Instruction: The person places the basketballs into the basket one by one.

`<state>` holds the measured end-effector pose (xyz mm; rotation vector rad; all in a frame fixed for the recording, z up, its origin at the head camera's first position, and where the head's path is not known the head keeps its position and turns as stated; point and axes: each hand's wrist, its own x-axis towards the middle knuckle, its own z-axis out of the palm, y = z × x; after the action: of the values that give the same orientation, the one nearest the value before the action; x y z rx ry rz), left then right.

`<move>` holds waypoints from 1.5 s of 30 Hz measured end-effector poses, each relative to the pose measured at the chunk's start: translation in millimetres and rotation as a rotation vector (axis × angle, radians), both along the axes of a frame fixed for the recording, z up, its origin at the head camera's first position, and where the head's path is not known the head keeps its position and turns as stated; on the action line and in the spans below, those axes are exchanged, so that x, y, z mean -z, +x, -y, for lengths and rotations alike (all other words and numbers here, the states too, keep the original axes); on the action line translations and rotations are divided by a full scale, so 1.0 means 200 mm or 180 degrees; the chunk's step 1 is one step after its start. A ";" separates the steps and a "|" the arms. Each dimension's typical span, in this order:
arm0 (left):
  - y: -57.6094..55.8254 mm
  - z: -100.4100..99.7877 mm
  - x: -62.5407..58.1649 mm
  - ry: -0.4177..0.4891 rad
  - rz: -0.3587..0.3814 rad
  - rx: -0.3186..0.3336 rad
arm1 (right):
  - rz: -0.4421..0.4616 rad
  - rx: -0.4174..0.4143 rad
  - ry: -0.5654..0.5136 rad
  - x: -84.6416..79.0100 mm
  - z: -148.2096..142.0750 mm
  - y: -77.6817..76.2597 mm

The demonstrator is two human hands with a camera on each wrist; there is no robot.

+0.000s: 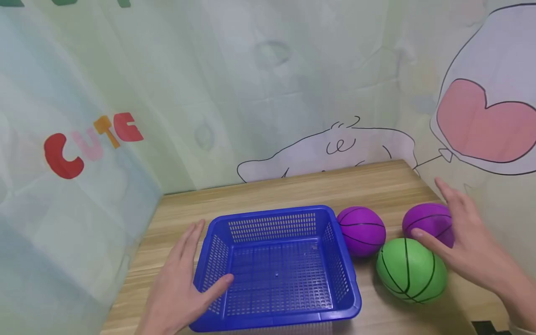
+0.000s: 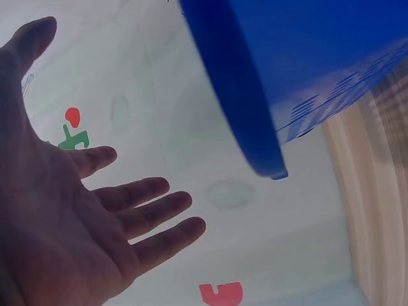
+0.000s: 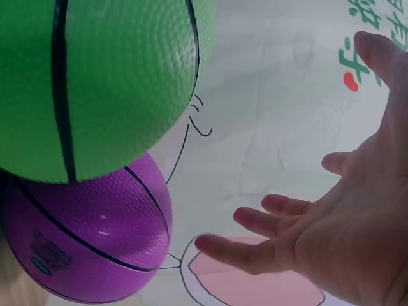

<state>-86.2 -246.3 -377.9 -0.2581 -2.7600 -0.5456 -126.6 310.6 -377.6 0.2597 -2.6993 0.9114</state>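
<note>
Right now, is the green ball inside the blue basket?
No, the green ball sits on the table, outside the blue basket.

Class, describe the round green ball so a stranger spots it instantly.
On the wood-grain table stands a rectangular blue plastic basket. Right of it, the round green ball is set apart by colour: its neighbours are two round purple balls.
</note>
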 end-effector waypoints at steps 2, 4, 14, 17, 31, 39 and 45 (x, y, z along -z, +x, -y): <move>0.01 0.01 0.01 0.0196 0.0024 0.0044 | -0.0025 -0.0061 -0.0250 0.02 -0.01 0.02; 0.01 0.03 0.02 0.0625 -0.0031 0.0204 | -0.0106 -0.0161 -0.0618 0.05 -0.03 0.02; 0.02 0.13 0.11 0.2314 -0.0373 0.1272 | -0.0464 -0.0802 -0.2406 0.14 -0.08 0.04; 0.03 0.14 0.16 0.1959 -0.0223 0.0811 | -0.0464 -0.0751 -0.2320 0.16 -0.08 0.05; 0.09 0.08 0.38 0.1647 0.0456 -0.0092 | -0.0261 0.0109 -0.1315 0.34 -0.08 0.18; 0.09 0.07 0.43 0.1646 0.0714 -0.0184 | -0.0265 0.0128 -0.1320 0.41 -0.05 0.24; 0.09 0.08 0.46 0.1711 0.1268 -0.0520 | 0.0028 0.0251 -0.1276 0.52 -0.01 0.27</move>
<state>-68.3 -263.1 -470.0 0.2235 -2.8162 -1.3791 -73.2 313.4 -482.2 0.0635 -2.4418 1.3968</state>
